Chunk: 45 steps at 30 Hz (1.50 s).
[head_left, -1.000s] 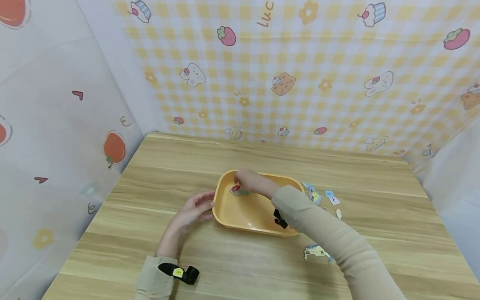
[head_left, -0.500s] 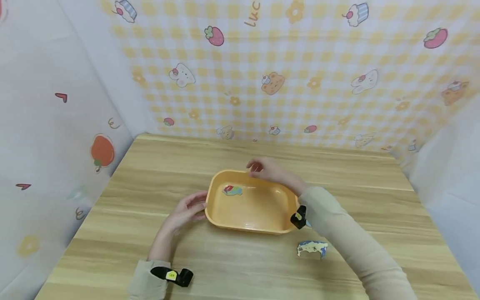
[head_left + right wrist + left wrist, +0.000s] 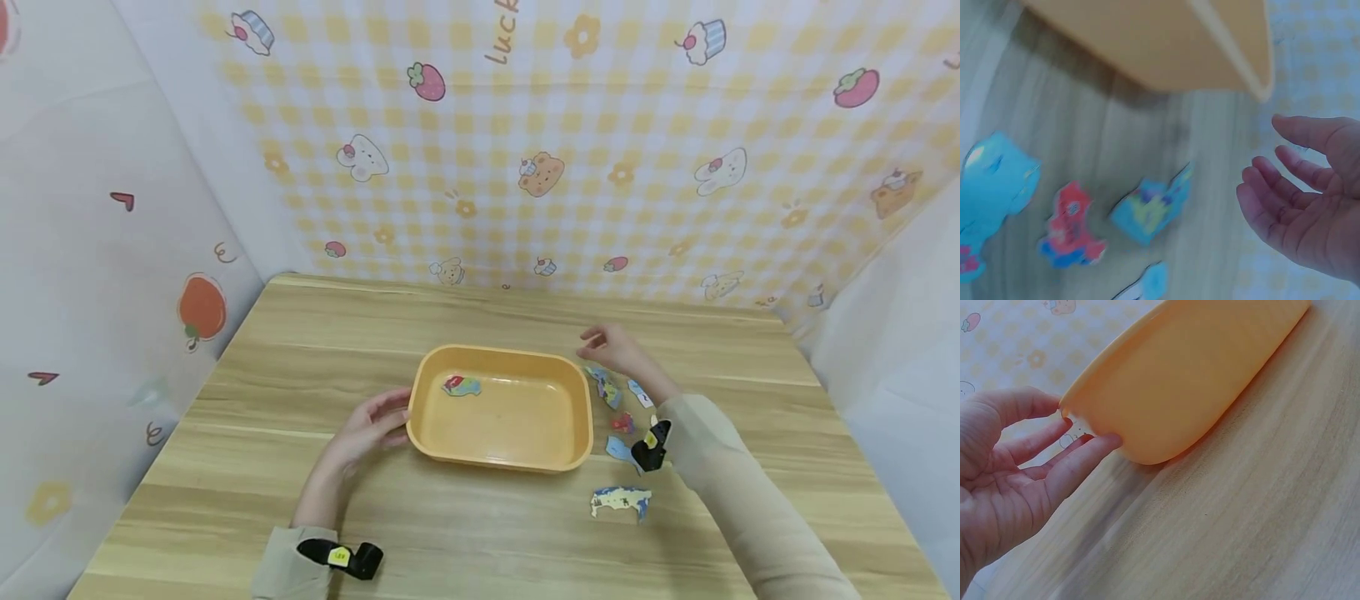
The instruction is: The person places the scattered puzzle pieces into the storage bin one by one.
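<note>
My left hand (image 3: 372,426) touches the left end of a yellow-orange plastic tray (image 3: 498,461). In the left wrist view its fingertips (image 3: 1054,405) meet the tray's rim and outer wall. Inside the tray, near its left end, lies a flat red, blue and green puzzle piece (image 3: 461,386). My right hand (image 3: 615,348) hovers beyond the tray's back right corner, fingers relaxed, holding nothing. Closest to it on the table is a blue and yellow puzzle piece (image 3: 604,387). The right wrist view is blurred, showing the open palm (image 3: 1310,206) beside the tray.
Right of the tray lie a blue and white piece (image 3: 640,393), a red piece (image 3: 623,423), and a light blue piece (image 3: 619,448) partly behind the right wrist camera. A cream and blue piece (image 3: 622,500) sits nearer the front. A patterned cloth (image 3: 480,167) hangs behind the table (image 3: 337,317).
The right hand has left the puzzle piece in the tray, lifted over the back rim and moved right. The left hand stays at the tray's left end. The head view has shifted slightly.
</note>
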Each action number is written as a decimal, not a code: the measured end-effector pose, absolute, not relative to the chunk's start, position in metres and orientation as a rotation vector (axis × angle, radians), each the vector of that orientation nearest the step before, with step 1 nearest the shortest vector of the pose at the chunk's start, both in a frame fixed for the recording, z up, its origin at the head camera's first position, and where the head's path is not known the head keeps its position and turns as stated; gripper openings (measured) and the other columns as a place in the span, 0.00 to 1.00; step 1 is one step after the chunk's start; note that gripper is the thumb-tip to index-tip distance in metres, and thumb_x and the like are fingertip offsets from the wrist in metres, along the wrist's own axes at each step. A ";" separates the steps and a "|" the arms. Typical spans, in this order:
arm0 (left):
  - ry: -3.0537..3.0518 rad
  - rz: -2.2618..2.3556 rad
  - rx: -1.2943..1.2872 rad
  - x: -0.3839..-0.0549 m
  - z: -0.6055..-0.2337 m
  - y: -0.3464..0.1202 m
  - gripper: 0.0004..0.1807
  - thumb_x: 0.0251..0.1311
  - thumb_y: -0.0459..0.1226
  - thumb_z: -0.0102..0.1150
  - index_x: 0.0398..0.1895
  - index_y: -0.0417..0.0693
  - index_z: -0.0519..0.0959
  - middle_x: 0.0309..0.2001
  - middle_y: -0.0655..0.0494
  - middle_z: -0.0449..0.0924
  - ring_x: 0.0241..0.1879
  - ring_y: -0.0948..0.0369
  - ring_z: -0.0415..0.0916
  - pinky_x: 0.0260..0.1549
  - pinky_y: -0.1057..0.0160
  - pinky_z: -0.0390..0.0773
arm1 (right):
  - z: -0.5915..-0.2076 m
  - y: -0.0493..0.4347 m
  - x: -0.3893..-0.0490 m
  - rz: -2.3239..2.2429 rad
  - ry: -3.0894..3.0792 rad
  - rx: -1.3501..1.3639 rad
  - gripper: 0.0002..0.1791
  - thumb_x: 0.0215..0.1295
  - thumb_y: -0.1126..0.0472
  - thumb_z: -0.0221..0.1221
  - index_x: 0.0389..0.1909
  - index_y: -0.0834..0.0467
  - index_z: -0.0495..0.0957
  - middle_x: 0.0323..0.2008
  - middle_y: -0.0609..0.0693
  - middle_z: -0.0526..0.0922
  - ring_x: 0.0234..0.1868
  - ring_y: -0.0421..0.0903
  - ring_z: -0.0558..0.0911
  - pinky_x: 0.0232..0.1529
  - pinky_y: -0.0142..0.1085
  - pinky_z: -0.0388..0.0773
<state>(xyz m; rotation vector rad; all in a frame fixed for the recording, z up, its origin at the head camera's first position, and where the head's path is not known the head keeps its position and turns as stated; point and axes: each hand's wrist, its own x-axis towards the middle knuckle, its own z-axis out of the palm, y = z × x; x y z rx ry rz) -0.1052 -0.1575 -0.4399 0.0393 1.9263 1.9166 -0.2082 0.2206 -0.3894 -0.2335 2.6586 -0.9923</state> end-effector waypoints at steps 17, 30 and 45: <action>1.913 1.904 0.031 -0.105 -0.440 -0.159 0.30 0.63 0.34 0.49 0.66 0.32 0.54 0.64 0.32 0.57 0.54 0.54 0.72 0.47 0.64 0.80 | -0.420 0.248 -0.191 -0.771 2.603 0.070 0.28 0.53 0.59 0.64 0.49 0.74 0.68 0.49 0.72 0.73 0.49 0.63 0.74 0.48 0.48 0.77; 1.901 1.904 0.005 -0.105 -0.443 -0.158 0.30 0.63 0.34 0.50 0.65 0.33 0.56 0.65 0.34 0.58 0.53 0.56 0.72 0.46 0.63 0.80 | -0.421 0.244 -0.190 -0.811 2.615 0.146 0.17 0.50 0.65 0.65 0.37 0.71 0.74 0.35 0.61 0.78 0.34 0.49 0.75 0.32 0.36 0.77; 1.893 1.917 -0.003 -0.108 -0.442 -0.158 0.29 0.62 0.35 0.50 0.65 0.34 0.56 0.65 0.35 0.59 0.53 0.55 0.72 0.46 0.62 0.80 | -0.378 0.252 -0.204 -0.966 2.473 -0.008 0.18 0.61 0.67 0.54 0.48 0.75 0.67 0.39 0.66 0.77 0.30 0.43 0.80 0.41 0.43 0.83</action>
